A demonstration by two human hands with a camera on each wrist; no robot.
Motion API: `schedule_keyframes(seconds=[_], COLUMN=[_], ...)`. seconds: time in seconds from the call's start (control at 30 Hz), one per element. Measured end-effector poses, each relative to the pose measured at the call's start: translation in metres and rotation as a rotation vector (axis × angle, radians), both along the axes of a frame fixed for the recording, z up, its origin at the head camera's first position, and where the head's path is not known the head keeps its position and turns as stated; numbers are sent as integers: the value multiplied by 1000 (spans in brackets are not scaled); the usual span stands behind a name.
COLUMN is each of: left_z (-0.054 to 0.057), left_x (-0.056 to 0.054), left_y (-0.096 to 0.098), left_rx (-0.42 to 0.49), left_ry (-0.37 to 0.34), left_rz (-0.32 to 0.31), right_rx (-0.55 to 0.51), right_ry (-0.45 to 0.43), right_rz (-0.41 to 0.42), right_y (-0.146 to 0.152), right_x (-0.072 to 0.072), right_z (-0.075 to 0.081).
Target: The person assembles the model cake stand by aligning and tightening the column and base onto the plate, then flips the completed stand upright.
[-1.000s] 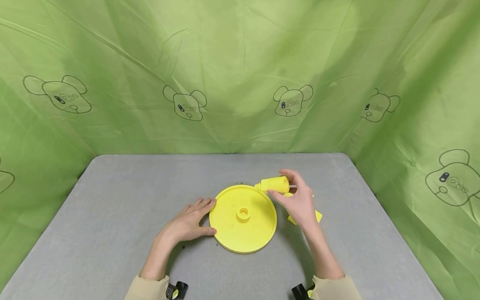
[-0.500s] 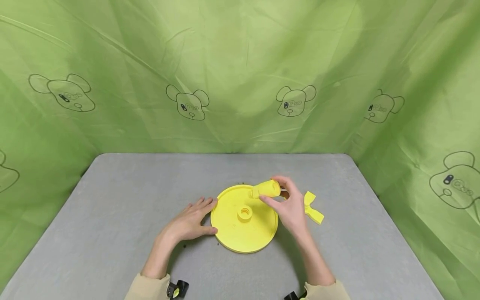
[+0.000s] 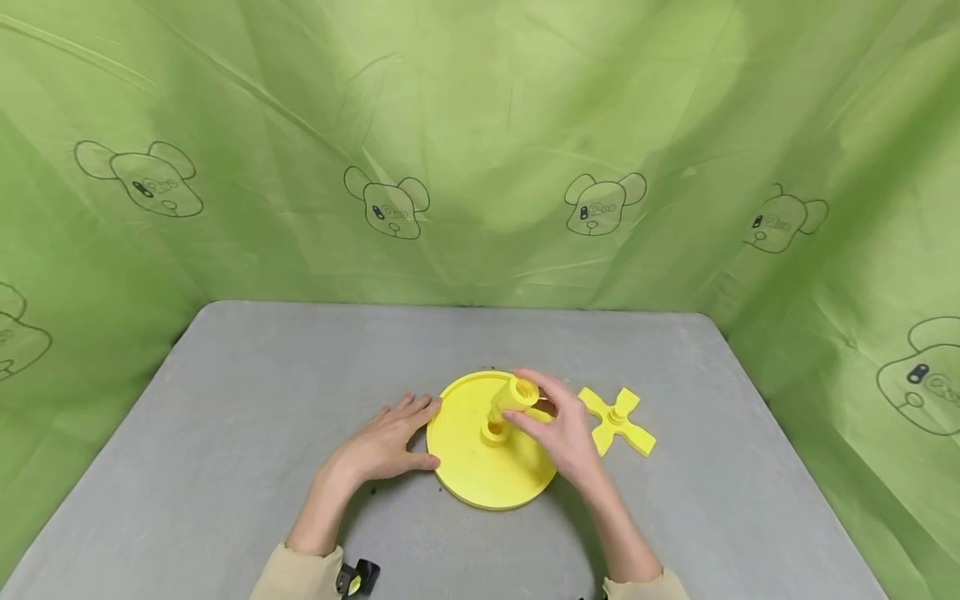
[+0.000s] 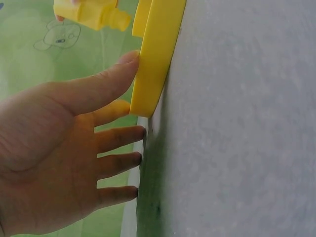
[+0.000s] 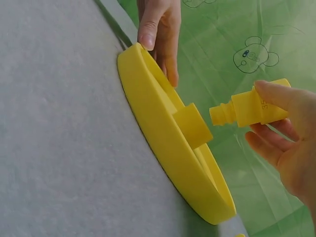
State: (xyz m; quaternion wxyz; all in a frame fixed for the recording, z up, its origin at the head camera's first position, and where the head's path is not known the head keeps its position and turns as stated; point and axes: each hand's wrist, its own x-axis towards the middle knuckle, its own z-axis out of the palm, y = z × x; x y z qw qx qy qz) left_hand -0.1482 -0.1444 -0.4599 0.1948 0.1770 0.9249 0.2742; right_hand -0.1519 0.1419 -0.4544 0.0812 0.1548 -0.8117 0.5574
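Observation:
A round yellow base (image 3: 480, 479) with a raised rim lies flat on the table, a short hollow socket (image 5: 191, 126) standing at its centre. My left hand (image 3: 378, 446) lies at the base's left edge; in the left wrist view its thumb and index finger touch the rim, the other fingers spread straight toward the table. Between thumb and fingers, my right hand (image 3: 566, 433) pinches a yellow cylindrical post (image 5: 254, 106). The post's narrower, threaded-looking end points down at the socket, tilted, with a small gap visible in the right wrist view.
To the right of the base, a yellow four-armed cross piece (image 3: 617, 418) with a central stub lies on the grey table (image 3: 247, 400). A green curtain (image 3: 480, 150) with printed bear heads hangs behind the table and on both sides.
My right hand has carried the post leftward, from the base's upper right rim to over the central socket, turning it from nearly level to steeper. The cross piece is now uncovered. My left hand stays put.

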Motion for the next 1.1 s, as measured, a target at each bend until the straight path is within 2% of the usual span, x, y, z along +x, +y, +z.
schedule_keyframes(seconds=[0.23, 0.47, 0.8, 0.97, 1.1], left_z=[-2, -3, -1, -1, -2], left_x=[-1, -1, -2, -2, -1], left_y=[1, 1, 1, 2, 1], left_rx=[-1, 5, 0, 1, 1], left_ry=[-4, -6, 2, 2, -1], left_rz=[7, 16, 5, 9, 9], right_rx=[77, 104, 205, 207, 175], right_ry=[-2, 16, 79, 52, -7], right_rz=[35, 48, 92, 127, 166], right_y=[-1, -3, -6, -6, -5], right_x=[2, 2, 2, 2, 2], right_z=[-1, -2, -7, -7, -7])
